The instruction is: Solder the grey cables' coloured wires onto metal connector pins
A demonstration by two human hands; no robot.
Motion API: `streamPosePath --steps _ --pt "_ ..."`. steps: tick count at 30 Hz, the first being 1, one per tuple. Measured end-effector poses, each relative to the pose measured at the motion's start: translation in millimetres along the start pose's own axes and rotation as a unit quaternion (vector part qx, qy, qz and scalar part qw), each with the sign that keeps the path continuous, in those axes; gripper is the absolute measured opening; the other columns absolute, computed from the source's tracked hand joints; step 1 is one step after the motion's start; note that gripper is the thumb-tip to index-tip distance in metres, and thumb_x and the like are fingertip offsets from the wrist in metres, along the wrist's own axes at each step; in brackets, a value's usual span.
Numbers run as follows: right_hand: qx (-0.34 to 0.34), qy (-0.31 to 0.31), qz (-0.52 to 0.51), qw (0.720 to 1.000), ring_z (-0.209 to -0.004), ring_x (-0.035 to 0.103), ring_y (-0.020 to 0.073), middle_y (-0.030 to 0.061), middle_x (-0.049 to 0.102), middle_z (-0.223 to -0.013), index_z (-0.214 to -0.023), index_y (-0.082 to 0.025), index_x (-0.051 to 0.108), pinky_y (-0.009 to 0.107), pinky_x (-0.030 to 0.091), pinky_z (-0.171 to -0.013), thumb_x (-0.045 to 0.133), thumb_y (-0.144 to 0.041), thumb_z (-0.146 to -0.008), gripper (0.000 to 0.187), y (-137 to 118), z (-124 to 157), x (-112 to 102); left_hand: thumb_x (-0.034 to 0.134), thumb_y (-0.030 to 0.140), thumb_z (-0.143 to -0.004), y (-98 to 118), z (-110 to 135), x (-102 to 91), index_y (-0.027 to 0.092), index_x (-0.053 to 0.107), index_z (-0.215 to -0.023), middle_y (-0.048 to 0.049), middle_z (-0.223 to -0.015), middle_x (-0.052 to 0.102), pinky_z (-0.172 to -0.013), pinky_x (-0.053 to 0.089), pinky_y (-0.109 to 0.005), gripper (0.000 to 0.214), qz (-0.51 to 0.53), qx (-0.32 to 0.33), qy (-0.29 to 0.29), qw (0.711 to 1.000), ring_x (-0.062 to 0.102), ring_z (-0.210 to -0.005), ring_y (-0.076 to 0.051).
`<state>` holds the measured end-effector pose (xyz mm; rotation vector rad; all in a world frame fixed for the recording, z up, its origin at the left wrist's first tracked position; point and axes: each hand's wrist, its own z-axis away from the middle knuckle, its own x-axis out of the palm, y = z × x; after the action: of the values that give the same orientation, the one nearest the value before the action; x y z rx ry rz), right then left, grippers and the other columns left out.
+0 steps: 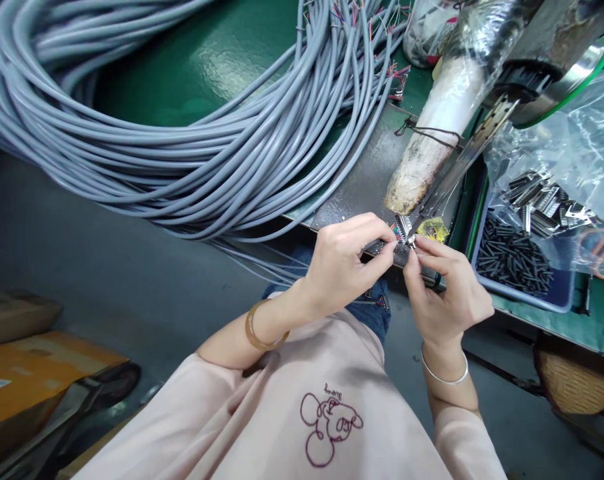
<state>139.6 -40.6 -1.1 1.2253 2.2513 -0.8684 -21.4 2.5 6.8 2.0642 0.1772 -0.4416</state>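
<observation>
A small metal multi-pin connector [406,225] with thin coloured wires [396,230] on its left side sits at the front edge of the bench, under the tip of a soldering tool [432,200]. My right hand [447,283] pinches the lower end of the connector between thumb and fingertips. Just left of it, my left hand [349,260] is closed in a pinch beside the wires. What lies between its fingertips is too small and hidden to make out. Both hands are close together, their fingertips nearly meeting.
A thick bundle of grey cables [222,160] spans the green bench. A plastic-wrapped white pipe [432,140] slants over the work. On the right, a blue tray [557,300] holds black tubes [512,257] and metal connectors [547,203]. Cardboard boxes [47,373] stand lower left.
</observation>
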Motion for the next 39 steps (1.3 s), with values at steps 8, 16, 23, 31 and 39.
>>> streamPosePath --steps 8,16,23,31,39 --pt "0.001 0.005 -0.002 1.000 -0.088 0.077 0.0140 0.0018 0.079 -0.099 -0.092 -0.021 0.065 0.023 0.062 -0.082 0.078 -0.006 -0.079 0.023 -1 1 0 0.060 0.006 -0.088 2 1 -0.3 0.013 0.069 -0.081 -0.0032 -0.080 0.072 -0.064 0.046 -0.023 0.013 -0.007 0.006 -0.004 1.000 0.059 -0.068 -0.010" --pt "0.013 0.012 0.004 1.000 -0.088 0.076 0.0138 0.0011 0.079 -0.098 -0.092 -0.021 0.068 0.024 0.062 -0.082 0.078 -0.009 -0.081 0.019 -3 -7 2 0.059 0.008 -0.089 3 -3 -0.6 0.015 0.067 -0.081 -0.0017 -0.078 0.070 -0.064 0.046 -0.022 0.014 -0.021 0.018 0.011 1.000 0.059 -0.067 -0.010" --pt "0.014 0.026 0.008 1.000 -0.086 0.076 0.0140 -0.0005 0.079 -0.099 -0.093 -0.024 0.069 0.024 0.062 -0.078 0.078 -0.011 -0.082 0.019 -6 -7 1 0.058 0.009 -0.090 9 -6 -5.8 0.015 0.067 -0.081 -0.0025 -0.079 0.071 -0.063 0.046 -0.023 0.015 -0.036 0.020 -0.008 0.999 0.060 -0.068 -0.010" --pt "-0.004 0.006 0.013 1.000 -0.085 0.077 0.0137 0.0004 0.079 -0.099 -0.092 -0.023 0.065 0.023 0.062 -0.078 0.076 -0.009 -0.083 0.020 -2 3 -1 0.056 0.009 -0.091 7 1 -2.7 0.015 0.067 -0.083 -0.0020 -0.079 0.069 -0.057 0.040 -0.022 0.015 -0.059 0.011 -0.030 0.998 0.054 -0.062 -0.009" --pt "-0.017 0.008 0.012 1.000 -0.084 0.077 0.0139 0.0029 0.079 -0.097 -0.093 -0.021 0.065 0.022 0.062 -0.077 0.078 -0.007 -0.080 0.023 -2 5 1 0.055 0.008 -0.091 8 6 1.6 0.014 0.065 -0.082 -0.0011 -0.076 0.066 -0.056 0.040 -0.022 0.015 -0.102 0.039 -0.003 0.994 0.054 -0.061 -0.009"
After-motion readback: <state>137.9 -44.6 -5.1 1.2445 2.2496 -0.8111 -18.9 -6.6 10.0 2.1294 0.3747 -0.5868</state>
